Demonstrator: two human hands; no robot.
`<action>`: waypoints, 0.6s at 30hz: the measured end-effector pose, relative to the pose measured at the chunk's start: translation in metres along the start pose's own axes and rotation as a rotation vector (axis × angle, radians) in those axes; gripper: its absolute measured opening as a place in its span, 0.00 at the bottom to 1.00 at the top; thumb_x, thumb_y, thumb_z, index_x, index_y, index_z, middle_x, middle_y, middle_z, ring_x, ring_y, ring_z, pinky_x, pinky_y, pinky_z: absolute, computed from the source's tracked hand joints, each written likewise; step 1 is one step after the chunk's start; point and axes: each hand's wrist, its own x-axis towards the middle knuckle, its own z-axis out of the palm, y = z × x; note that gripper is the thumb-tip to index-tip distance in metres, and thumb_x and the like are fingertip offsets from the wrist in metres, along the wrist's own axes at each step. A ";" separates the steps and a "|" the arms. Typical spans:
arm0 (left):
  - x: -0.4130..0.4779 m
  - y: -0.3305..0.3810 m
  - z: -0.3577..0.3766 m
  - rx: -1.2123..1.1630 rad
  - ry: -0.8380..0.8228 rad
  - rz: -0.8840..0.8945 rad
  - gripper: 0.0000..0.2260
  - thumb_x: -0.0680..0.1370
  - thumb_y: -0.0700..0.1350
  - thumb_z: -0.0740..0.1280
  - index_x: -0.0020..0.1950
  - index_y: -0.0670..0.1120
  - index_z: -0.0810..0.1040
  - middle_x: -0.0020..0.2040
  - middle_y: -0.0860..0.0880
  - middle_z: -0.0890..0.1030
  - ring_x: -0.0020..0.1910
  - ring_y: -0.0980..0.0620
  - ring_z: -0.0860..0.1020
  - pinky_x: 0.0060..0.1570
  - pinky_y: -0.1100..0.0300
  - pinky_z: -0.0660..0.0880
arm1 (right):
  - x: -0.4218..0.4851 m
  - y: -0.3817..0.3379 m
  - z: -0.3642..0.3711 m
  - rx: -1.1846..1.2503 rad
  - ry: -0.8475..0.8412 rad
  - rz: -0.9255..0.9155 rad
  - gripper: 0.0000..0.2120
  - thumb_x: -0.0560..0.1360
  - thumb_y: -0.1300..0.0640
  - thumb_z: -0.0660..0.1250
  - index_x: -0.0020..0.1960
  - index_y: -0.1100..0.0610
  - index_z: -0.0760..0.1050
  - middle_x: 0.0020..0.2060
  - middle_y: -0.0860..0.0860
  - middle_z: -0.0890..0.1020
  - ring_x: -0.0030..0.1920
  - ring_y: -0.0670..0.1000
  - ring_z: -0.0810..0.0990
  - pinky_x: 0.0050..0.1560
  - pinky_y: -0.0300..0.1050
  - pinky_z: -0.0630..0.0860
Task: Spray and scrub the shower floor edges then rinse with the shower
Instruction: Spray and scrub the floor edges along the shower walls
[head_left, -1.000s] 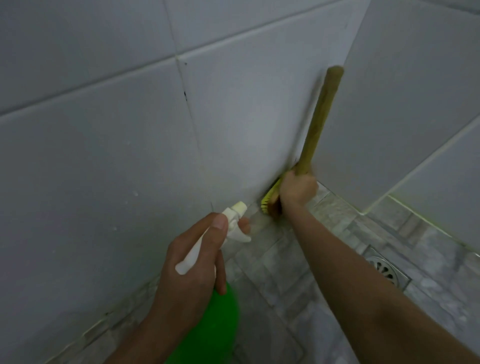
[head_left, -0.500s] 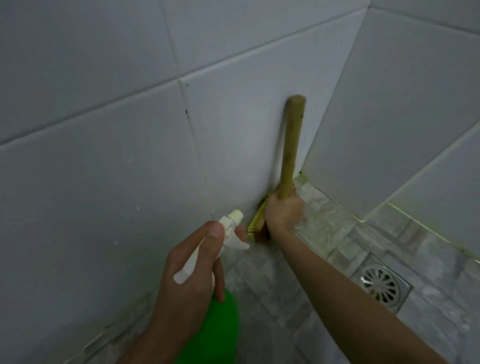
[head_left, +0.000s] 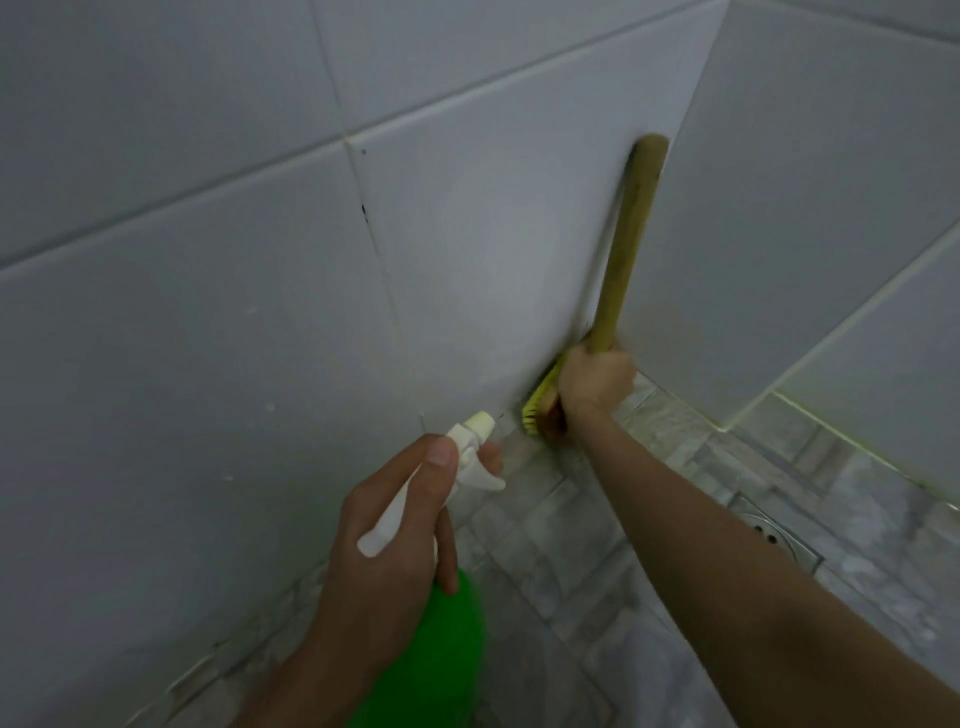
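Note:
My right hand (head_left: 595, 382) grips the low end of a wooden-handled scrub brush (head_left: 628, 244). Its yellow bristles (head_left: 537, 402) press into the seam where the left wall meets the grey tiled floor (head_left: 582, 561), close to the corner. The handle stands nearly upright against the wall. My left hand (head_left: 395, 545) holds a green spray bottle (head_left: 441, 654) by its white trigger head (head_left: 467, 452), with the nozzle pointing toward the brush. The bottle hangs a little nearer to me than the brush.
White tiled walls (head_left: 208, 364) rise on the left and on the right (head_left: 810, 234) and meet in a corner behind the brush. A metal floor drain (head_left: 779, 538) sits at the right, partly hidden by my right forearm.
The brush has slid along the floor edge toward the corner, and its handle tilts more to the right than half a second ago. My left hand with the bottle has barely moved.

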 end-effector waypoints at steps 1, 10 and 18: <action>0.001 0.000 0.001 -0.019 0.007 -0.005 0.19 0.75 0.65 0.59 0.50 0.59 0.86 0.42 0.25 0.78 0.20 0.47 0.67 0.26 0.63 0.67 | -0.005 -0.002 -0.001 -0.001 -0.006 -0.010 0.14 0.73 0.55 0.63 0.55 0.59 0.79 0.44 0.59 0.83 0.47 0.61 0.81 0.45 0.50 0.76; 0.003 -0.001 0.005 0.000 0.010 -0.033 0.19 0.74 0.66 0.59 0.49 0.60 0.86 0.42 0.26 0.79 0.20 0.50 0.68 0.24 0.61 0.68 | 0.003 0.002 -0.005 0.005 -0.017 -0.046 0.13 0.72 0.54 0.63 0.53 0.58 0.80 0.41 0.58 0.83 0.45 0.61 0.81 0.45 0.51 0.77; 0.006 0.000 0.009 -0.018 -0.011 -0.031 0.20 0.74 0.66 0.59 0.48 0.56 0.86 0.43 0.25 0.79 0.20 0.49 0.68 0.26 0.61 0.69 | -0.015 0.010 -0.013 0.007 -0.086 -0.085 0.12 0.74 0.53 0.64 0.49 0.60 0.80 0.40 0.60 0.82 0.43 0.60 0.81 0.41 0.47 0.71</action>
